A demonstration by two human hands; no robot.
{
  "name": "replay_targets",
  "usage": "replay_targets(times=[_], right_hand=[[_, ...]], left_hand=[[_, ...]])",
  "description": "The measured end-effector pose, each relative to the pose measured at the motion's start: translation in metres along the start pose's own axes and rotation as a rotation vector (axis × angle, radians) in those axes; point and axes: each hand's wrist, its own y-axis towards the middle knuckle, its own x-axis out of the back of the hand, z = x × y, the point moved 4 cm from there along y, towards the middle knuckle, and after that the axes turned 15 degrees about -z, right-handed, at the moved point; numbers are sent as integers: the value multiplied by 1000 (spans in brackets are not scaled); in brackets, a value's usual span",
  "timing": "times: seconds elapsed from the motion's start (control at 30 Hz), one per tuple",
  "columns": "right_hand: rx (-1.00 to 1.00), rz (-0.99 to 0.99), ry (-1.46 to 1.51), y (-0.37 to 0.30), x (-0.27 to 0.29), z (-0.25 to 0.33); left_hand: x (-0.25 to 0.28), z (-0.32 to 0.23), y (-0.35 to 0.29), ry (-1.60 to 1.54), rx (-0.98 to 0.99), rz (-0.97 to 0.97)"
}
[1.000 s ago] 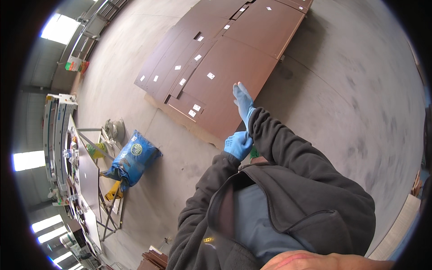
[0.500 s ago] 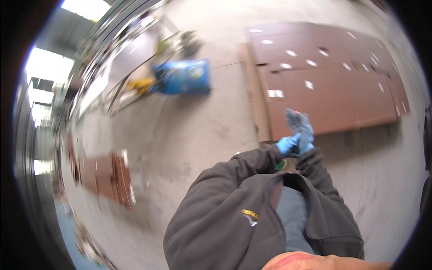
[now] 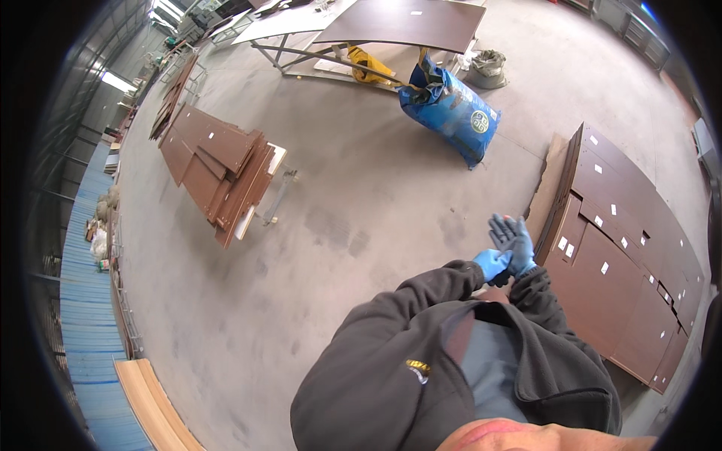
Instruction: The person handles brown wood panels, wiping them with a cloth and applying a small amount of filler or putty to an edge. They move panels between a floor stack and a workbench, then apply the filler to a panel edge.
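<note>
Both my hands meet in front of my chest, beside the near left corner of a stack of brown panels [image 3: 605, 301]. On my right hand [image 3: 514, 242] is a grey-blue work glove, its palm turned up and its fingers stretched out; it holds nothing. My left hand [image 3: 492, 264], in a light blue glove, is closed at the heel of the right palm and seems to pinch that glove. Something dark shows just under the two hands, too small to make out.
White labels dot the brown stack. Ahead stand a blue sack [image 3: 455, 116], a grey sack [image 3: 487, 69] and a yellow bag [image 3: 368, 66] by a metal-framed table with a brown board [image 3: 402, 22]. More brown panels [image 3: 218, 161] lie on a low rack at left.
My view has turned left, so the brown stack now sits farther right and the left-hand panels show more fully. My hands stay together; the right fingers have spread apart.
</note>
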Motion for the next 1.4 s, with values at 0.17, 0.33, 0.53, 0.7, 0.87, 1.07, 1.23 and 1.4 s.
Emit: replay_targets(times=[0.17,0.33,0.53,0.7,0.87,1.07,1.23,1.4], right_hand=[[-35,43,-379,88,-73,-38],[69,-143,-521,219,-110,-29],[128,-342,-596,368,-201,7],[249,-294,-744,461,-321,16],[380,-175,-937,545,-449,1],[384,-164,-1003,634,-575,-23],[363,-209,-999,667,-674,-30],[514,-135,-1084,688,-750,-13]], left_hand=[[110,-9,17,-84,70,-135],[247,-15,74,-214,76,-380],[433,-52,183,-305,187,-506],[581,-62,240,-340,157,-635],[697,-56,272,-433,340,-842],[861,-81,357,-401,441,-771],[982,-165,458,-378,337,-765],[1052,-274,567,-294,305,-766]])
